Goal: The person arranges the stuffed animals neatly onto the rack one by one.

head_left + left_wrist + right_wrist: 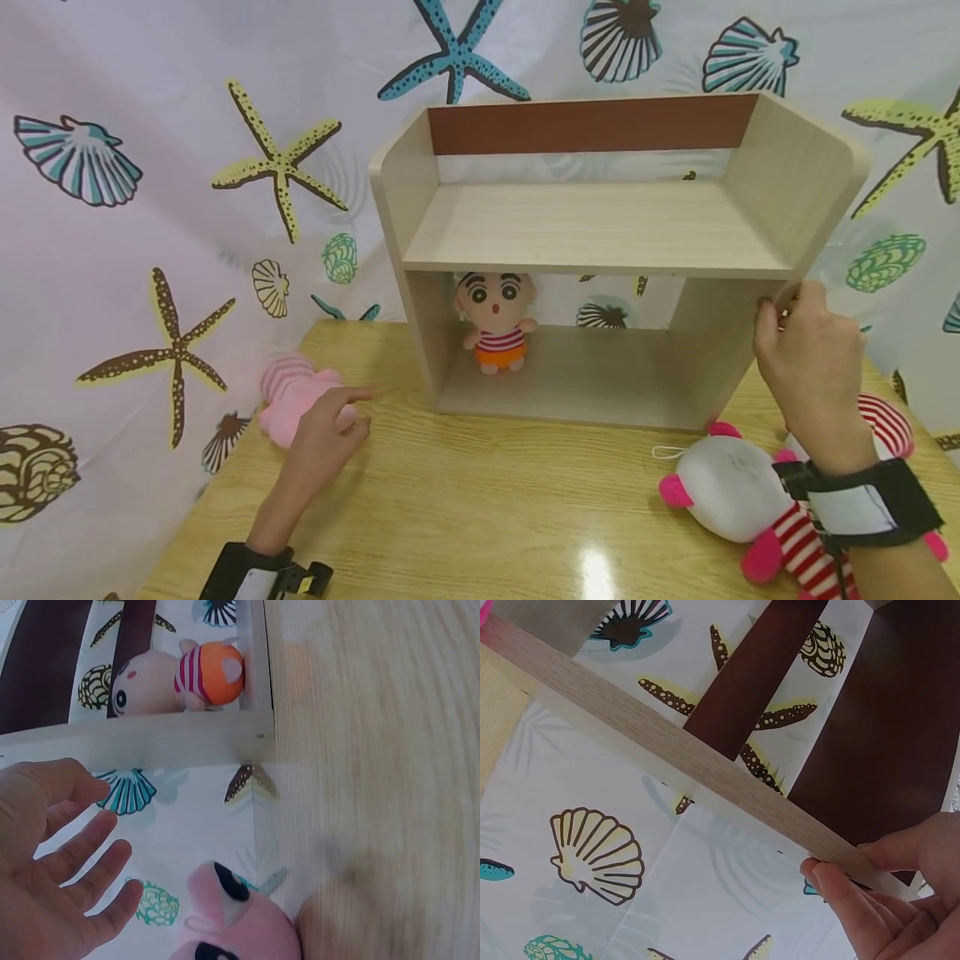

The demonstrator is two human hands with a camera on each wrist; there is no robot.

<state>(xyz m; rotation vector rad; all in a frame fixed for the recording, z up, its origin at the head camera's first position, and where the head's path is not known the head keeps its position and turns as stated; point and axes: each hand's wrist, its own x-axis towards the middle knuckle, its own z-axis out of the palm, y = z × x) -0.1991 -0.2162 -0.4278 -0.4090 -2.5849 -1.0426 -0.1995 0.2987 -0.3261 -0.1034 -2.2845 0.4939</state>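
Observation:
A pale wooden shelf [592, 225] with two levels stands on the table. My right hand [813, 367] grips the front edge of its right side panel; in the right wrist view the thumb [900, 851] lies inside the panel and the fingers outside. A doll in a striped top and orange shorts [499, 325] sits in the lower level, at the left. Near the pink plush toy [296, 400] at the left is my left hand [326, 437]. Its fingers are loosely spread and hold nothing in the left wrist view, where the pink plush [255, 922] lies apart from them.
A white and pink plush toy with a red-striped body [738, 487] lies at the right front, partly under my right forearm. Another red-striped piece [888, 421] shows behind that wrist. A patterned cloth [187, 275] hangs behind the wooden table [480, 500].

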